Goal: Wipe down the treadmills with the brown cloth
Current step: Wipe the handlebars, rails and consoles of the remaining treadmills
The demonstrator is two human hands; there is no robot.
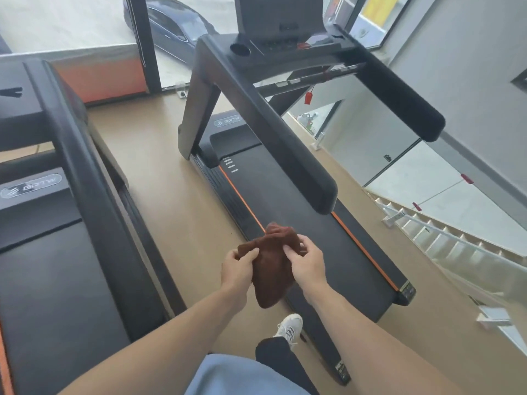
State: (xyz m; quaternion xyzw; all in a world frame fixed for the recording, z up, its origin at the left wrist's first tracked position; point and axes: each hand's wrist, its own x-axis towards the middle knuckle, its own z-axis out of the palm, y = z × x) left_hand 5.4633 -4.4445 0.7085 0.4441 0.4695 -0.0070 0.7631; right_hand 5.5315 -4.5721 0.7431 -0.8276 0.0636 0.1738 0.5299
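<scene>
Brown cloth (271,269) hangs bunched in mid-air between a person's two hands, above the rear left edge of a treadmill (308,201), touching no part of the machine. The left hand (238,270) pinches the cloth's left corner between thumb and curled fingers; the right hand (306,265) has its grip closed on the upper right fold, fingers curled into the fabric.

Wiping appears not yet begun here; the hands look to be refolding or spreading the cloth. A loose tail dangling below the hands could drag on the belt or the orange side strip (242,199) and pick up grit before it reaches the handrail (273,121). A one-handed grip on so crumpled a wad may also let it slip.

Open floor (171,195) runs between this machine and a second treadmill (71,223) at left, giving a lane to walk forward. To the right, a stairwell railing (445,238) stands near the deck's far side, so room there looks tighter. The person's white shoe (289,327) is planted just beside the deck's rear corner.
</scene>
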